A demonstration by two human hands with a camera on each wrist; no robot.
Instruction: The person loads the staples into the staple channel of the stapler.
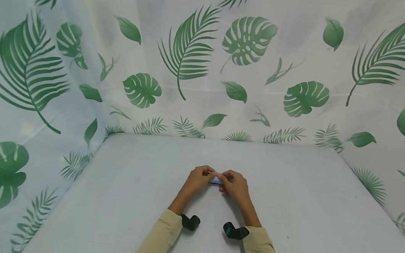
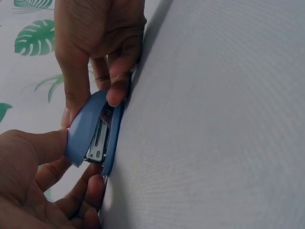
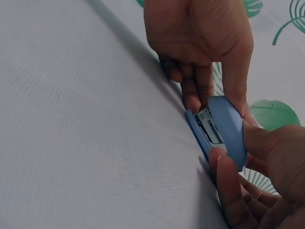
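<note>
A small blue stapler (image 1: 215,182) is held between both hands, low over the white table. My left hand (image 1: 198,178) grips its front end, where the mouth gapes; in the left wrist view the left thumb (image 2: 50,145) presses on the top cover and the fingers curl by the base. From the other side, my right hand (image 1: 236,185) pinches the rear end, its thumb (image 3: 259,142) on the cover and a finger along the side. The silver metal magazine (image 2: 98,140) shows in the gap between cover and base. Both thumb tips meet over the cover.
The white tabletop (image 1: 128,168) spreads around the hands. A white cloth backdrop (image 1: 197,103) printed with green leaves stands behind and at both sides. Black wrist cameras (image 1: 191,222) sit at the cuffs of the beige sleeves (image 1: 159,231).
</note>
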